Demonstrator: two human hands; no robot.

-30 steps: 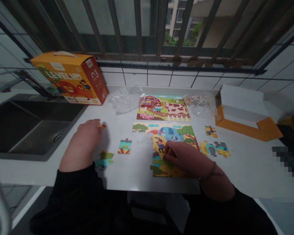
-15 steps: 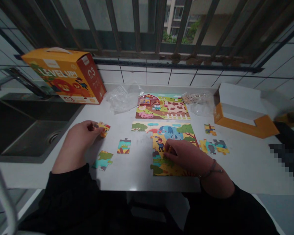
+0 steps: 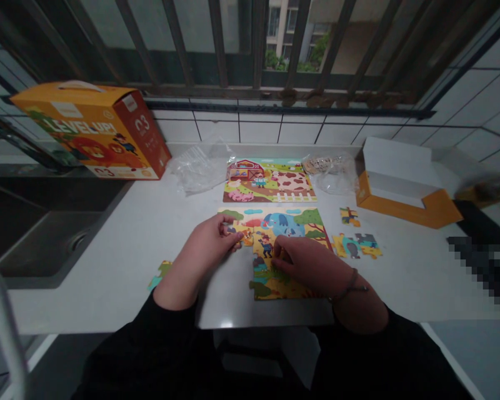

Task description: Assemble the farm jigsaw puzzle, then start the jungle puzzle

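Note:
My left hand [image 3: 204,250] pinches a small jigsaw piece [image 3: 246,238] with an orange animal on it, at the gap in the left side of a partly assembled safari puzzle [image 3: 284,223]. The piece meets or nearly meets the edges around it; whether it is seated I cannot tell. My right hand [image 3: 306,258] rests on the puzzle's middle, fingers curled together; anything inside them is hidden. A green and blue piece [image 3: 160,273] shows partly behind my left forearm. Right of the puzzle lie a yellow and blue piece [image 3: 349,216] and several-coloured joined pieces [image 3: 352,246].
Behind the safari puzzle lies a finished farm puzzle [image 3: 270,183], between a clear plastic bag [image 3: 200,169] and another bag [image 3: 335,172]. An orange box [image 3: 95,133] stands beside the sink [image 3: 54,244]. An open box tray [image 3: 404,203] sits at back right.
My left hand has carried the jigsaw piece rightward to the safari puzzle's left gap, and its arm now covers the crocodile piece. My right hand stays on the puzzle. The view has shifted slightly.

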